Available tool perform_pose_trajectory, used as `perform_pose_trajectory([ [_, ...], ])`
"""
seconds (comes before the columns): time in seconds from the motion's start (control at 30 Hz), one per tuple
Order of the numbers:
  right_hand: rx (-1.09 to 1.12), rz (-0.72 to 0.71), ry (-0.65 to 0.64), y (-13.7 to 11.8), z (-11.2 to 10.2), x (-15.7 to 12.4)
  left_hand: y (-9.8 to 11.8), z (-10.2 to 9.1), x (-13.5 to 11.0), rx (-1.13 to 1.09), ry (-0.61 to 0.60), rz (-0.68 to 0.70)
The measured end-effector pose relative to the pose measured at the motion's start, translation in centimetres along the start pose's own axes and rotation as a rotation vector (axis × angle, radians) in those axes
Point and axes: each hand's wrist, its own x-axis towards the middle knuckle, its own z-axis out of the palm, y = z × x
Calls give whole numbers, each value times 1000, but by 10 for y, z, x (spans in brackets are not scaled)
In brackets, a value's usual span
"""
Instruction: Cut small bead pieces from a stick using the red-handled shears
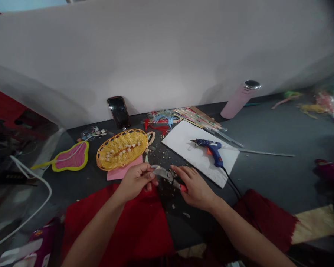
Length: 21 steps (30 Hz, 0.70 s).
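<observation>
My right hand (196,187) is wrapped round the red handles of a pair of pruning shears (167,174), whose metal blades point left. Just beyond the blade tips, my left hand (139,181) pinches something too small to make out. Left of the shears, a yellow woven basket (108,145) holds small pale flower-like pieces in rows. A beaded loop with a pale tassel (151,139) lies at its right rim. Small pale scraps are scattered on the dark table (167,155) around the blades.
A blue glue gun (215,152) rests on a white board (180,137), its cord trailing right. Behind are sticks and tassels (167,118), a phone (119,112) and a pink bottle (238,101). Red cloth (144,222) lies in front; a pink-and-yellow fan shape (72,156) sits left.
</observation>
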Motion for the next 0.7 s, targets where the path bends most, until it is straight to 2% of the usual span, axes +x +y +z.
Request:
perform_pose_trajectory([
  [0.13,15,-34,-16,1,-1,-1,-3,-4,-1,-137,-141,-54],
  [0.3,49,-40,-26,0,-2,-2,-5,-7,-1,-169,-181,-62],
  [0.53,66,10,-37,-8,-5,-4,-6,-7,0,-152,-111,-72],
  [0.7,30,55,-19,-7,-2,-4,-10,-1,6,-65,16,4],
])
